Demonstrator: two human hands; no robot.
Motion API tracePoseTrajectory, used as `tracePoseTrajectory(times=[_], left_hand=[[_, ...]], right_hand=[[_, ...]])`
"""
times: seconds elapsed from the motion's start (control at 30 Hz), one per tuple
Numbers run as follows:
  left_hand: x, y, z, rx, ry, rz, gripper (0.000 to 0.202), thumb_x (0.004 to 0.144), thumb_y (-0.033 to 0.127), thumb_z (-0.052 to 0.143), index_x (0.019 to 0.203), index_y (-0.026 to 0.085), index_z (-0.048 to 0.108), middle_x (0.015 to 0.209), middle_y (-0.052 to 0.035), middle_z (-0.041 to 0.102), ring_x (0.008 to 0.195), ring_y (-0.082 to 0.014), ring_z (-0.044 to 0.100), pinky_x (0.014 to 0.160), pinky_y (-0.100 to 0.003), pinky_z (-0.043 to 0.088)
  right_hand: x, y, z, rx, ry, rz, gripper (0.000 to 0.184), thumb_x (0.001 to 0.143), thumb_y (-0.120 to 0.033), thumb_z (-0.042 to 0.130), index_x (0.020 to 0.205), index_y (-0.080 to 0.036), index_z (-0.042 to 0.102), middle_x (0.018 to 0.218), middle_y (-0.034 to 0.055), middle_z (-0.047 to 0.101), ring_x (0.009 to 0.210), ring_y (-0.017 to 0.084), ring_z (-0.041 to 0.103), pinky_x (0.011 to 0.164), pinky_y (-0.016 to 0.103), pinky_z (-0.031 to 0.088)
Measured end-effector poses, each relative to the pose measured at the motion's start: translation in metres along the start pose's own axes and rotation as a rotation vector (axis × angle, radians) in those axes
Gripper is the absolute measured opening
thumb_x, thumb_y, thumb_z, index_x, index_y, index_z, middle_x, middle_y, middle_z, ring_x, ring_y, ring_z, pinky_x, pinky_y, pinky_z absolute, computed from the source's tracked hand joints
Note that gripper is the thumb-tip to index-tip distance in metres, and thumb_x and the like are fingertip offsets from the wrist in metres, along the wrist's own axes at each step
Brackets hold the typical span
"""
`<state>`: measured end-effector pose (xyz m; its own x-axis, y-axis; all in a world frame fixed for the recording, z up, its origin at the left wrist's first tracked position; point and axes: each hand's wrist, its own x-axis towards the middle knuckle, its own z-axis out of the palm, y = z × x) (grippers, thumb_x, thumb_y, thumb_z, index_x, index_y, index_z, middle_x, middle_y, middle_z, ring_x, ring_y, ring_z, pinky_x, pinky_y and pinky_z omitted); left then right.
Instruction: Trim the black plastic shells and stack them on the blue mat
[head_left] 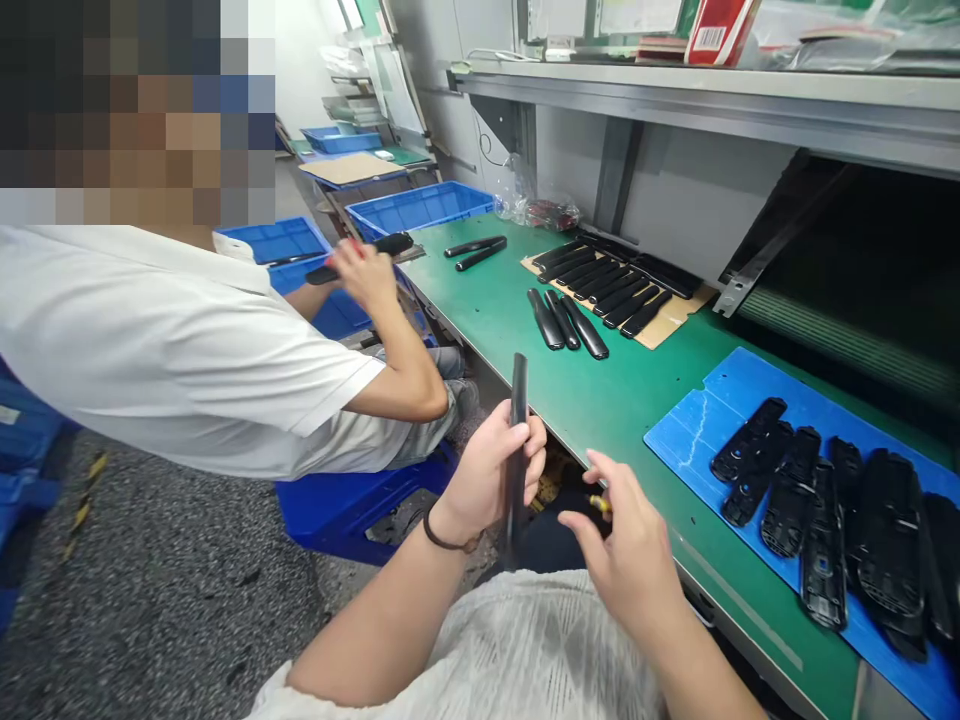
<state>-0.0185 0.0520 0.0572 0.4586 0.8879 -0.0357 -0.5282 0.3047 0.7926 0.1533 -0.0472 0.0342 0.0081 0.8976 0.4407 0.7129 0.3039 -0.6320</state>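
My left hand (499,460) is wrapped round a long, slim black plastic shell (518,400), held upright in front of my body. To its right, my right hand (630,540) is raised near the table edge with thumb and index finger apart. A small yellow thing (600,503), mostly hidden, sits among that hand's fingers; its kind I cannot make out. Beyond my hands, three glossy black shells (585,325) lie on the green table (622,400). On a blue sheet (682,430) at right rest several black shells (889,530) with their ribbed insides up.
At left a co-worker in a white shirt (187,350) holds a black part (394,243) on a blue stool (337,510). Cardboard (660,335) bears rows of black shells (600,280). A metal shelf (675,100) overhangs the table. Blue crates (427,205) stand behind.
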Motion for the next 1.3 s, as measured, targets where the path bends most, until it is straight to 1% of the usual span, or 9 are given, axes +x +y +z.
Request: tracePoseTrajectory(times=[0.1, 0.17, 0.27, 0.37, 0.47, 0.53, 0.7, 0.9, 1.3], left_hand=[[-0.006, -0.007, 0.000, 0.223, 0.034, 0.024, 0.033, 0.094, 0.050, 0.069, 0.105, 0.024, 0.053, 0.068, 0.0080, 0.048, 0.039, -0.0059, 0.037, 0.033, -0.017, 0.037], [-0.011, -0.014, 0.004, 0.298, 0.045, 0.001, 0.037, 0.097, 0.055, 0.063, 0.110, 0.021, 0.058, 0.063, 0.0065, 0.049, 0.041, -0.0071, 0.038, 0.036, -0.017, 0.035], [-0.019, -0.022, 0.011, 0.351, -0.007, -0.060, 0.044, 0.098, 0.057, 0.061, 0.113, 0.016, 0.067, 0.058, 0.0034, 0.050, 0.045, -0.0090, 0.040, 0.041, -0.020, 0.032], [-0.025, -0.025, 0.017, 0.415, -0.097, -0.121, 0.047, 0.098, 0.058, 0.061, 0.116, 0.016, 0.073, 0.057, 0.0011, 0.051, 0.048, -0.0111, 0.040, 0.044, -0.023, 0.029], [-0.026, -0.024, 0.022, 0.516, -0.165, -0.130, 0.046, 0.098, 0.056, 0.061, 0.116, 0.017, 0.078, 0.062, -0.0018, 0.057, 0.053, -0.0130, 0.042, 0.049, -0.024, 0.032], [-0.026, -0.022, 0.025, 0.574, -0.209, -0.100, 0.045, 0.098, 0.056, 0.061, 0.114, 0.018, 0.080, 0.068, -0.0044, 0.062, 0.059, -0.0152, 0.047, 0.053, -0.025, 0.035], [-0.025, -0.020, 0.031, 0.594, -0.282, -0.072, 0.045, 0.098, 0.055, 0.061, 0.112, 0.017, 0.081, 0.082, -0.0079, 0.070, 0.069, -0.0183, 0.052, 0.062, -0.027, 0.040], [-0.028, -0.032, 0.029, 0.470, -0.298, -0.123, 0.049, 0.105, 0.051, 0.051, 0.121, 0.011, 0.074, 0.060, 0.0020, 0.047, 0.055, -0.0100, 0.035, 0.053, -0.023, 0.029], [-0.027, -0.051, 0.038, 0.342, -0.158, -0.135, 0.051, 0.106, 0.055, 0.048, 0.126, 0.013, 0.069, 0.056, 0.0052, 0.043, 0.046, -0.0073, 0.033, 0.045, -0.022, 0.023]], right_hand=[[0.016, 0.007, -0.016, -0.076, -0.032, 0.020, 0.018, 0.107, -0.025, 0.044, 0.121, -0.022, 0.056, 0.100, 0.0068, 0.066, 0.086, 0.019, 0.064, 0.073, 0.030, 0.052], [0.025, 0.011, -0.032, -0.157, -0.019, -0.117, 0.022, 0.108, -0.019, 0.037, 0.108, -0.021, 0.058, 0.087, 0.0043, 0.062, 0.079, 0.017, 0.058, 0.069, 0.029, 0.047], [0.037, 0.014, -0.060, -0.381, 0.003, -0.292, 0.029, 0.106, -0.016, 0.034, 0.105, -0.020, 0.062, 0.080, 0.0038, 0.059, 0.073, 0.018, 0.051, 0.066, 0.031, 0.039], [0.049, 0.016, -0.086, -0.522, -0.035, -0.370, 0.029, 0.107, -0.036, 0.041, 0.105, -0.020, 0.065, 0.082, 0.0045, 0.061, 0.073, 0.018, 0.051, 0.064, 0.031, 0.034], [0.058, 0.015, -0.103, -0.564, -0.096, -0.396, 0.049, 0.103, -0.064, 0.045, 0.091, -0.020, 0.063, 0.075, 0.0024, 0.059, 0.067, 0.016, 0.046, 0.059, 0.031, 0.026], [0.063, 0.014, -0.110, -0.576, -0.137, -0.404, 0.060, 0.100, -0.074, 0.039, 0.082, -0.021, 0.059, 0.070, 0.0009, 0.055, 0.062, 0.014, 0.041, 0.057, 0.031, 0.019], [0.069, 0.011, -0.114, -0.566, -0.166, -0.476, 0.061, 0.102, -0.073, 0.040, 0.074, -0.021, 0.055, 0.066, -0.0016, 0.047, 0.062, 0.013, 0.037, 0.057, 0.031, 0.013], [0.063, 0.017, -0.107, -0.602, -0.020, -0.533, 0.058, 0.104, -0.066, 0.046, 0.068, -0.020, 0.052, 0.064, -0.0021, 0.045, 0.061, 0.014, 0.030, 0.058, 0.031, 0.016], [0.041, 0.019, -0.073, -0.606, 0.137, -0.341, 0.059, 0.109, -0.061, 0.030, 0.073, -0.020, 0.055, 0.069, 0.0017, 0.048, 0.067, 0.017, 0.033, 0.060, 0.034, 0.021]])
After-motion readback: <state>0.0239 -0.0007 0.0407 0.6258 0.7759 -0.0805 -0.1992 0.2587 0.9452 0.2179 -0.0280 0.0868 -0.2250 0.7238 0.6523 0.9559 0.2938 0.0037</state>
